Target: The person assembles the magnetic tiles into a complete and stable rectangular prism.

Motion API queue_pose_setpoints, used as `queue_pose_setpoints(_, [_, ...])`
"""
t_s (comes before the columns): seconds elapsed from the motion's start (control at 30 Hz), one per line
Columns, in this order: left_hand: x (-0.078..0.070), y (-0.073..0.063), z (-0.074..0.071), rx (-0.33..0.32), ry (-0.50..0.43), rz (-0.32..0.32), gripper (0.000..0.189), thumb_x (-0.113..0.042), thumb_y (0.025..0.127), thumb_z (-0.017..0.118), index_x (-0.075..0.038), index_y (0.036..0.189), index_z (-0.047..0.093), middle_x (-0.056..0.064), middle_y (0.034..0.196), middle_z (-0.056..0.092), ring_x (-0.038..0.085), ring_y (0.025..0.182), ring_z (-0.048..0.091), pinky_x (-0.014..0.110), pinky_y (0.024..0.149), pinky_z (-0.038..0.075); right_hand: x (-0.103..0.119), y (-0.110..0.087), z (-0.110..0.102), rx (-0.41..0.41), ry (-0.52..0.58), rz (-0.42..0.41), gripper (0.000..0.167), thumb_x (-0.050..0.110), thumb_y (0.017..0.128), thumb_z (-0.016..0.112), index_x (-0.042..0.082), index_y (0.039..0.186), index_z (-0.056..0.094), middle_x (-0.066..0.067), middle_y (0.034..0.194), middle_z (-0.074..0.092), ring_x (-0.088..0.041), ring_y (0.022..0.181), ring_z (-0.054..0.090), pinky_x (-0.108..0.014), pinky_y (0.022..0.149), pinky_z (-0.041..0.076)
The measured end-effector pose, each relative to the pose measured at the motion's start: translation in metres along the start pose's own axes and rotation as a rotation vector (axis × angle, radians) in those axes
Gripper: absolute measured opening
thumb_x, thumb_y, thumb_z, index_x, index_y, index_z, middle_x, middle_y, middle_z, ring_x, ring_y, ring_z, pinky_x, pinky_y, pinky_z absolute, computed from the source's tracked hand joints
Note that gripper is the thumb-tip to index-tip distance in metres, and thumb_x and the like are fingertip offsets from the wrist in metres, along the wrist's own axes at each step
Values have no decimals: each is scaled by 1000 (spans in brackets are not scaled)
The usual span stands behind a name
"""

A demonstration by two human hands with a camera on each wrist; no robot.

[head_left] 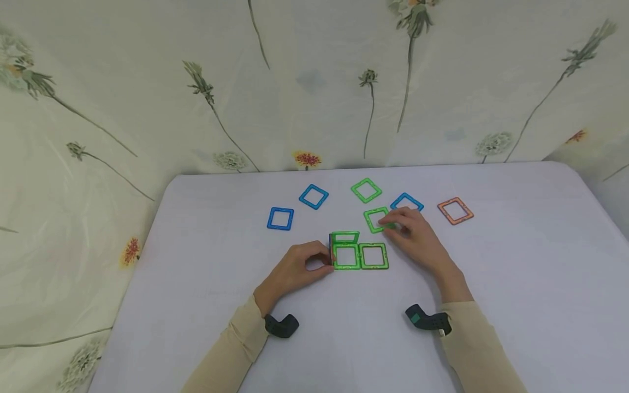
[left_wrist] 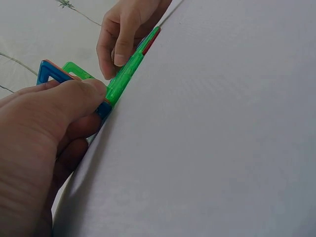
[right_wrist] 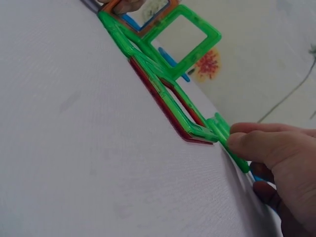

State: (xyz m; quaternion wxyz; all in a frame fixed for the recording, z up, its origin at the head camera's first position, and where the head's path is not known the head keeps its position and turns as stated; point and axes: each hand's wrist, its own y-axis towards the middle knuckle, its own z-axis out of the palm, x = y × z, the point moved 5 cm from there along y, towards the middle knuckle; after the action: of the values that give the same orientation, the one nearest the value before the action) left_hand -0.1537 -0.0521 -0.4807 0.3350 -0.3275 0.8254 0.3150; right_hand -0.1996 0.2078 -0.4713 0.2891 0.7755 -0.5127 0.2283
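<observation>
My left hand (head_left: 300, 267) pinches an upright square frame tile at the left end of a green structure. That tile shows blue (left_wrist: 55, 72) in the left wrist view and orange (right_wrist: 160, 19) in the right wrist view. The structure has a flat green square tile (head_left: 346, 267), a second green tile (head_left: 374, 267) joined at its right over a red one (right_wrist: 158, 106), and a green tile (right_wrist: 213, 35) standing along the back. Beyond it, my right hand (head_left: 415, 234) grips the right side of a loose green square tile (head_left: 371, 222) between thumb and fingers, low over the table.
Along the back of the white table (head_left: 211, 262) lie two blue tiles (head_left: 280, 219) at the left and a green tile (head_left: 366, 190) in the middle. Another blue tile (head_left: 404, 195) is partly behind the right hand. An orange tile (head_left: 455, 211) lies farther right. Behind hangs flowered cloth (head_left: 304, 109).
</observation>
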Motion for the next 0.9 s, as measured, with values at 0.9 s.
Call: queue_pose_setpoints(0.9, [-3, 1, 1, -3, 2, -10, 24, -15, 80, 75, -16, 102, 64, -8, 96, 65, 2, 90, 59, 19, 82, 51, 2, -1, 3, 7, -46, -21, 15, 12, 86, 68, 18, 100, 71, 0, 106, 60, -15, 99, 43, -34, 82, 35])
